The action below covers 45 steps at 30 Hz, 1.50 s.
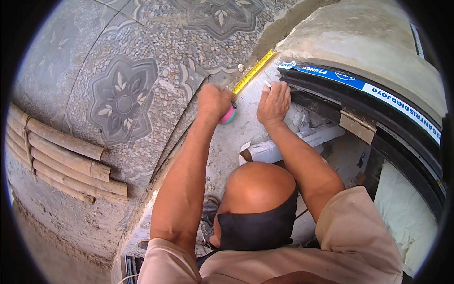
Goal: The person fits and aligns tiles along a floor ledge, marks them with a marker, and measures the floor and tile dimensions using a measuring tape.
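Observation:
A pink and green tape measure (pixel 229 115) is gripped in my left hand (pixel 215 102), which partly covers it. Its yellow blade (pixel 254 72) runs out up and to the right along the concrete ledge (pixel 246 106), reaching the foot of the curved wall. My right hand (pixel 275 102) rests near the end of the black metal frame (pixel 321 105), fingers bent around a small white stick (pixel 267 84) whose tip shows above them. The two hands are apart, with bare ledge between them.
Patterned floor tiles (pixel 124 102) lie at the upper left. Tied bamboo poles (pixel 71 158) are at the far left. A long white box (pixel 265 150) sits before my knee. The frame carries a metal hinge (pixel 358 124) and blue-white tape (pixel 392 103). A curved wall (pixel 359 38) stands behind.

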Tool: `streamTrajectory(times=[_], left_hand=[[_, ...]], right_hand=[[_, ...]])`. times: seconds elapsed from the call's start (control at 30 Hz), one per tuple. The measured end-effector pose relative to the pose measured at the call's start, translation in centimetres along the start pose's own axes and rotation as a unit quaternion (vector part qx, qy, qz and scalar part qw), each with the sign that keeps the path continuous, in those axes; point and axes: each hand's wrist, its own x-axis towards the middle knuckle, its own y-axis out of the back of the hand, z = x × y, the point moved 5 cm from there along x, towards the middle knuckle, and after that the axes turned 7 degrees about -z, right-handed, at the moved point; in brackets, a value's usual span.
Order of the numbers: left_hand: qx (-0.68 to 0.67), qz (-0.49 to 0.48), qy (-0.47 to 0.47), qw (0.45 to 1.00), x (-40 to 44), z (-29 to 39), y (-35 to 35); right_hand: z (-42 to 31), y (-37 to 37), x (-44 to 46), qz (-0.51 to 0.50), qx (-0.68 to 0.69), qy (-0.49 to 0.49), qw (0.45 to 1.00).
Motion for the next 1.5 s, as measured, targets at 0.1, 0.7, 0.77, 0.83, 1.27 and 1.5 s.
streamTrajectory(times=[0.1,0.7,0.77,0.83,1.27,1.5], left_hand=[[-0.010,-0.002,0.001,1.000,0.0,0.1,0.0],[-0.001,-0.015,0.014,1.000,-0.4,-0.9,0.2],[-0.001,-0.017,0.009,1.000,-0.4,-1.0,0.2],[-0.001,-0.020,0.004,1.000,-0.5,-0.8,0.2],[-0.047,0.023,0.016,0.999,-0.9,-1.9,0.4],[-0.234,0.099,0.026,0.967,-10.2,-5.3,6.5]], right_hand=[[0.0,0.0,0.1,-0.004,0.002,-0.001,1.000],[0.2,-0.2,0.1,-0.013,0.004,-0.002,1.000],[0.2,-0.2,0.1,-0.015,0.005,-0.002,1.000],[0.2,-0.2,0.0,-0.015,0.004,-0.004,1.000],[-0.1,-0.1,0.0,-0.009,-0.024,-0.008,1.000],[-0.2,0.2,-0.2,-0.003,-0.015,-0.007,1.000]])
